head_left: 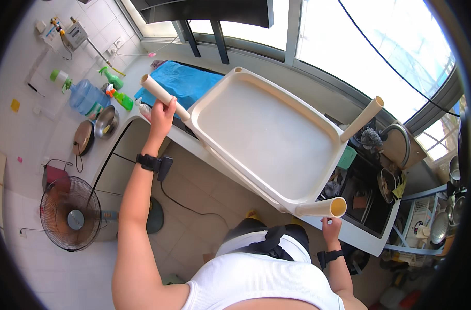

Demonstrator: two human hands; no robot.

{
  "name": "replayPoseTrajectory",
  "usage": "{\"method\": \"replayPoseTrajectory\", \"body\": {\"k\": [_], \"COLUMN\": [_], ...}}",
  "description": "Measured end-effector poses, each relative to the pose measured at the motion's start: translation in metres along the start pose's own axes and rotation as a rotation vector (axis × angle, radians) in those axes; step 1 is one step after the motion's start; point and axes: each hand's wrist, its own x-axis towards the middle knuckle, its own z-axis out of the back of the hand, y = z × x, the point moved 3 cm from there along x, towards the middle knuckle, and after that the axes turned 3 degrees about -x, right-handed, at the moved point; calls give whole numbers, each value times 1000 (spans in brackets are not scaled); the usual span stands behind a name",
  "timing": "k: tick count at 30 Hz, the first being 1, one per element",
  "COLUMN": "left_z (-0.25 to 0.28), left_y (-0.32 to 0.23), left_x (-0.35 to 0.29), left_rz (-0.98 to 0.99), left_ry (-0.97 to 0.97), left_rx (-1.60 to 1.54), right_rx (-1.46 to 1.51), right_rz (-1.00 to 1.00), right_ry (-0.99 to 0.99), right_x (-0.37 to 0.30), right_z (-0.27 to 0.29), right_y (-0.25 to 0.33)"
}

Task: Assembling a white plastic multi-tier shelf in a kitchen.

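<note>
Cream plastic tray [266, 134], rectangular with rounded corners and a raised rim, lies slantwise over the white counter [359, 241], its near long side overhanging the counter's front edge. Hollow tube legs stand at three corners: left tube [154, 89], near-right tube [318, 208], far-right tube [365, 118]. Far-left corner shows a round socket [239, 70].

Left hand [163, 120]: fingers closed round the left tube, grasping it toward the end that meets the tray corner. Right hand [331, 230]: raised to the open end of the near-right tube, fingers curled up against its underside. The tube hides part of these fingers, so a firm grasp or a mere touch cannot be told. Dark straps on both wrists.

Edges: the tray's far long side runs close along the window [370, 46] sill. A blue sheet [178, 80] lies beside the far-left corner, close to the left tube. On the right, the far-right tube leans out toward the curved faucet [405, 142]; the dark sink [372, 214] sits just beyond the tray's right end, a green block [347, 157] near its rim.

Room: tiled floor [189, 165] shows between the counter front and the left forearm, a black cable [194, 211] crossing it. Farther left, a green spray bottle [123, 100], water jug [88, 97] and metal bowl [106, 124] stand along the counter; a round fan [72, 217] is below them, well apart from the tray.
</note>
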Motion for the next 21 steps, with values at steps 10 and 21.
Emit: {"method": "replayPoseTrajectory", "body": {"k": [10, 21], "left_z": [-37, -55], "left_y": [-13, 1], "left_x": [12, 18], "left_rz": [211, 300], "left_ry": [-13, -195], "left_rx": [-477, -537], "right_rx": [46, 47], "right_rz": [-8, -44], "right_ry": [-63, -157], "right_x": [9, -2], "right_z": [-1, -5], "right_y": [16, 13]}}
